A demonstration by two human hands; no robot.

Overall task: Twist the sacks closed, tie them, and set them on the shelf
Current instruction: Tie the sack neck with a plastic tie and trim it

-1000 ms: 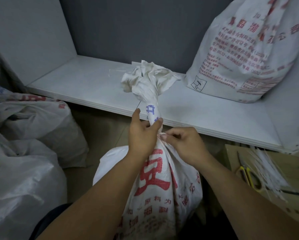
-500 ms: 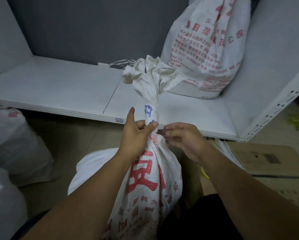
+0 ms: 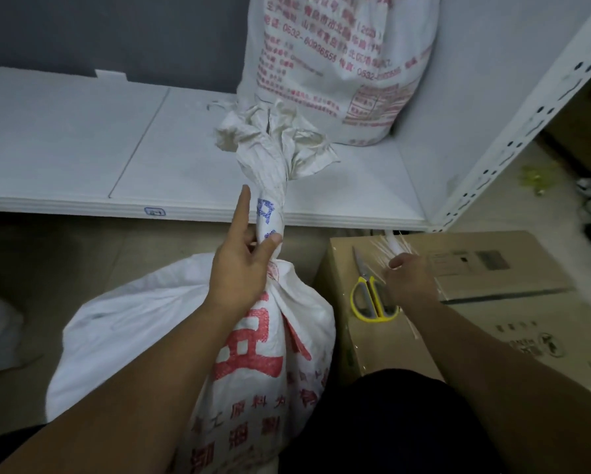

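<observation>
Sack [image 3: 253,336] neck kept twisted, ties being grabbed

Neck is clenched by left hand [image 3: 242,268]; right hand [image 3: 408,282] is closed on ties [image 3: 389,244], right of sack.

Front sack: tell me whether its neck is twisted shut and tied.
Twisted shut, not tied. The left hand pinches the sack at its wrung neck; no tie shows there, and the right hand is at the ties.

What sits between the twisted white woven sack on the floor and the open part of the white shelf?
Nothing visible. The twisted white woven sack, held at the neck by the left hand, stands just below the white shelf. The printed sack fills only the right corner.
</observation>
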